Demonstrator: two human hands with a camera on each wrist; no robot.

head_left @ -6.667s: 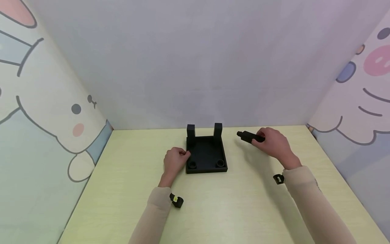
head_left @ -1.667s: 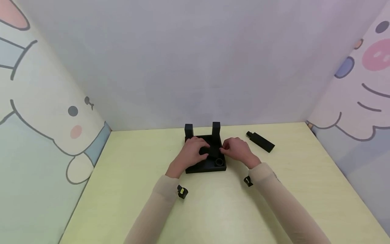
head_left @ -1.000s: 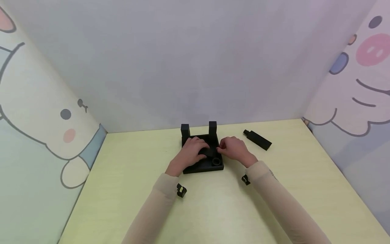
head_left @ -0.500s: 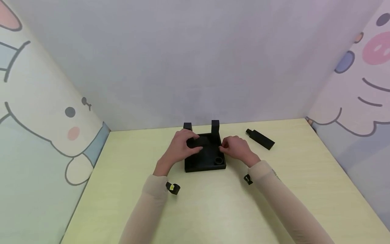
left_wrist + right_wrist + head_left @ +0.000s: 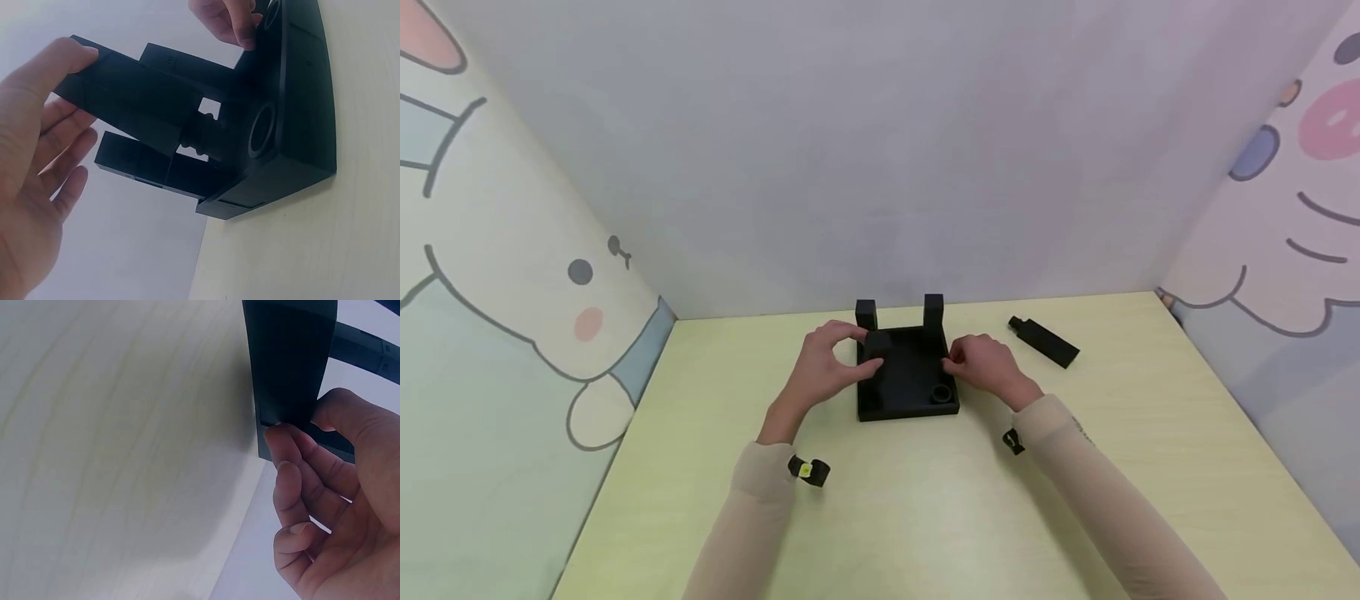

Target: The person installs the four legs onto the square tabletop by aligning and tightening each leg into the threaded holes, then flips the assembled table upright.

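Note:
A square black base (image 5: 910,367) with raised edges stands near the table's back, with two black posts, a left one (image 5: 866,312) and a right one (image 5: 933,311), upright at its rear corners. My left hand (image 5: 822,367) grips a loose black post (image 5: 128,94) between thumb and fingers. Its narrow ridged peg (image 5: 201,132) points down towards the base, close by the ring socket (image 5: 261,130) at the front left corner. My right hand (image 5: 988,365) pinches the base's right side wall between thumb and fingertips. The front right ring socket (image 5: 941,393) shows bare.
Another black post (image 5: 1045,340) with a narrow peg lies on the pale wood table (image 5: 925,508), right of the base. A plain light wall (image 5: 910,150) rises behind, and cartoon-printed panels stand at both sides. A black wrist camera (image 5: 808,471) sits at my left cuff.
The post that my right hand held at first now lies on the table. My left hand has shifted leftwards with its post, from the base's middle to its left side. The right hand stays put lately.

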